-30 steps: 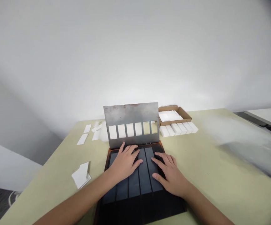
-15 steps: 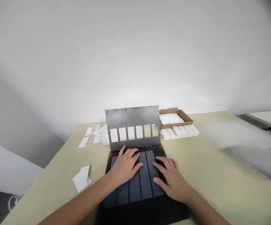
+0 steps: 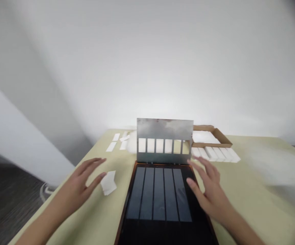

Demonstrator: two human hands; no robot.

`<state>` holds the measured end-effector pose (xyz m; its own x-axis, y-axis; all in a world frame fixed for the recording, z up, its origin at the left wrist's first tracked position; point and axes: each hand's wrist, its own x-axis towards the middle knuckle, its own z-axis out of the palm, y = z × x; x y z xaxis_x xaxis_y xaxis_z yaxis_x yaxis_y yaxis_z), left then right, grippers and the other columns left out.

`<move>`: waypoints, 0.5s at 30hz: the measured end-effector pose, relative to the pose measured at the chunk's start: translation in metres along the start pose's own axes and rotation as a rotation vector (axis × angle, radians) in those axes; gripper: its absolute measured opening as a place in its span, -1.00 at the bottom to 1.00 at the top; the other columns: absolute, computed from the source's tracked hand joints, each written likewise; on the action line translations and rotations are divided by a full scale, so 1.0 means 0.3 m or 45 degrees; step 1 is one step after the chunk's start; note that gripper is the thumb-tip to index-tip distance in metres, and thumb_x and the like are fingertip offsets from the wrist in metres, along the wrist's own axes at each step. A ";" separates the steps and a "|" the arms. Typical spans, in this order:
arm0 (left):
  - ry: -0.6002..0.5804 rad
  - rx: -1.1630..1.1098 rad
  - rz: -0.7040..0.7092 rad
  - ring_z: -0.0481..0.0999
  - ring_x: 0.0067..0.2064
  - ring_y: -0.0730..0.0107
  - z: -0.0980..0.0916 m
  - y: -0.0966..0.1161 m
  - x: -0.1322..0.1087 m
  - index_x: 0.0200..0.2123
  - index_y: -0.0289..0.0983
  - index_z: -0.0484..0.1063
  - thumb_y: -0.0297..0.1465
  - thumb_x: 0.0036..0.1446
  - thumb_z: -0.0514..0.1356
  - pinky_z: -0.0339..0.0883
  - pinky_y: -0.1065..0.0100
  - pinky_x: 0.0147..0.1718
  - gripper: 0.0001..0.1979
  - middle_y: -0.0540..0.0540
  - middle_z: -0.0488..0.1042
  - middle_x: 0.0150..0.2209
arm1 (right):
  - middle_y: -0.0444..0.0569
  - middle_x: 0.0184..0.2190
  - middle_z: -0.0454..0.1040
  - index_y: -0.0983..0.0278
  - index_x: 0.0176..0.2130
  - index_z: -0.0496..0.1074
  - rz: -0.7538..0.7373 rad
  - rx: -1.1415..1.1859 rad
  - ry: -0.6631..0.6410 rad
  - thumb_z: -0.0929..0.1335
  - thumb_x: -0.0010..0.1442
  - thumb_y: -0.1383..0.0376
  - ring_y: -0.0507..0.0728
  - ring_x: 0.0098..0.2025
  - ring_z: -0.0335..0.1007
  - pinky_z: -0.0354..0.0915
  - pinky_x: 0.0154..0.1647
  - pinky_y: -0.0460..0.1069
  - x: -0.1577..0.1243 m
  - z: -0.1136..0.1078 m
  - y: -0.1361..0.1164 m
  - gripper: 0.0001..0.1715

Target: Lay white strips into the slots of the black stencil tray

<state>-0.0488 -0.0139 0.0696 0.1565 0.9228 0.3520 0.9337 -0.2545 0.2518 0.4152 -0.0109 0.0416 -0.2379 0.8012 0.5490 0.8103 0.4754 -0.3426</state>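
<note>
A dark tray point(image 3: 162, 228) with a brown rim lies in front of me, with several dark strips point(image 3: 159, 194) laid side by side in it. Its grey metal lid point(image 3: 164, 131), cut with a row of slots, stands upright at the tray's far edge. My left hand point(image 3: 82, 185) hovers open over the table left of the tray, close to a small stack of white cards point(image 3: 109, 182). My right hand point(image 3: 210, 190) is open with fingers spread at the tray's right edge. Neither hand holds anything.
The yellow-green table point(image 3: 251, 190) carries a cardboard box point(image 3: 217, 135) of white sheets at the back right, with a row of white blocks point(image 3: 217, 153) before it. Loose white cards point(image 3: 116, 141) lie at the back left. The table's left edge drops to dark floor point(image 3: 6, 200).
Both hands have lifted off the dark strips and moved apart, the left out toward the white card stack, the right to the tray's right edge. The view has swung left.
</note>
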 end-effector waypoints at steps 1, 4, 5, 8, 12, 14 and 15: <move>0.004 0.022 -0.164 0.49 0.22 -0.02 -0.050 -0.060 -0.065 0.37 0.01 0.21 0.02 0.42 0.04 0.58 0.20 -0.08 -0.46 -0.09 0.37 0.29 | 0.12 0.42 0.17 0.06 0.42 0.14 -0.090 -0.044 0.038 0.26 0.47 0.09 0.38 0.47 0.02 0.03 0.41 0.39 0.112 -0.026 -0.018 -0.39; 0.063 0.048 -0.550 0.53 0.18 -0.04 -0.158 -0.150 -0.277 0.43 0.02 0.07 0.10 0.35 0.10 0.61 0.14 -0.12 -0.31 -0.10 0.39 0.28 | 0.23 0.50 0.05 0.28 0.41 0.20 -0.210 -0.210 0.112 0.19 0.52 0.06 0.44 0.51 -0.10 -0.08 0.40 0.44 0.508 -0.056 -0.065 -0.38; 0.116 0.025 -0.641 0.52 0.20 -0.07 -0.177 -0.155 -0.349 0.45 0.02 0.03 0.11 0.33 0.12 0.61 0.08 -0.07 -0.26 -0.12 0.38 0.30 | 0.31 0.48 0.07 0.40 0.39 0.23 -0.203 -0.254 -0.006 0.13 0.54 0.04 0.47 0.49 -0.04 -0.08 0.38 0.44 0.631 -0.049 -0.075 -0.33; 0.256 -0.088 -0.828 0.49 0.25 -0.09 -0.182 -0.153 -0.562 0.49 0.05 -0.09 0.11 0.30 0.14 0.56 -0.05 0.08 -0.18 -0.12 0.33 0.35 | 0.32 0.05 0.56 0.65 -0.02 0.56 -0.278 -0.223 -0.308 -0.08 0.49 -0.11 0.24 0.04 0.55 0.25 0.11 0.20 0.873 -0.008 -0.087 0.06; 0.122 -0.132 -0.802 0.52 0.23 -0.06 -0.151 -0.217 -0.801 0.45 0.17 -0.04 0.09 0.26 0.18 0.57 -0.03 0.09 -0.22 0.04 0.34 0.37 | 0.15 -0.11 0.68 0.42 -0.03 0.64 -0.441 -0.232 -0.409 0.06 0.51 -0.10 0.16 -0.17 0.63 0.37 -0.16 0.07 0.853 -0.031 -0.074 -0.16; 0.024 -0.093 -0.753 0.54 0.21 -0.08 -0.152 -0.263 -0.858 0.40 0.17 0.07 0.07 0.26 0.19 0.56 -0.06 0.10 -0.29 0.08 0.40 0.34 | 0.12 -0.02 0.67 0.25 0.07 0.61 -0.506 -0.229 -0.359 0.13 0.54 0.02 0.23 -0.11 0.64 0.44 -0.19 0.09 0.727 -0.084 -0.068 -0.39; 0.004 -0.060 -0.727 0.54 0.21 -0.10 -0.158 -0.277 -0.859 0.37 0.15 0.15 0.06 0.26 0.19 0.53 -0.10 0.13 -0.34 0.08 0.43 0.31 | 0.07 0.00 0.67 0.17 0.10 0.59 -0.559 -0.215 -0.346 0.15 0.54 0.06 0.23 -0.07 0.65 0.48 -0.16 0.10 0.640 -0.110 -0.070 -0.47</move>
<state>-0.1821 -0.2443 0.0008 -0.3692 0.9169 0.1513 0.8547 0.2712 0.4426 0.3703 0.1210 0.1794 -0.6851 0.6160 0.3887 0.6730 0.7395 0.0141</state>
